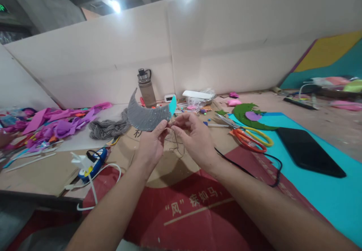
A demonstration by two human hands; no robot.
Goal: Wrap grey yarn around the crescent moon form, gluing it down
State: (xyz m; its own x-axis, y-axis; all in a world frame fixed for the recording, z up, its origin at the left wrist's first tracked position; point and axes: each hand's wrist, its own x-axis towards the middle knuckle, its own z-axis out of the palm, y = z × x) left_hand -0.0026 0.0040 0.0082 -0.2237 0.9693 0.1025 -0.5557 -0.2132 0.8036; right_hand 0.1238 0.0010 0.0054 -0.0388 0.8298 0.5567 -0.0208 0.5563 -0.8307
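A grey crescent wrapped in yarn [147, 117] is raised above the cardboard, its right end pinched by my left hand [152, 143]. A small turquoise piece [172, 106] stands up at that end. Close beside it, my right hand [195, 136] has its fingers curled together at the thin yarn [177, 141], which hangs in loose loops below both hands. Exactly how the right fingertips grip the yarn is too small to tell. A bundle of grey yarn [109, 128] lies behind and left of my left hand.
A bottle [147, 89] stands at the back. Orange and yellow scissors [246, 138], a green crescent [244, 117] and a black phone [309, 151] lie right. Pink and purple scraps [66, 124], a blue item [94, 166] and a white cable [114, 165] are left. Red-printed cardboard [198, 224] lies in front.
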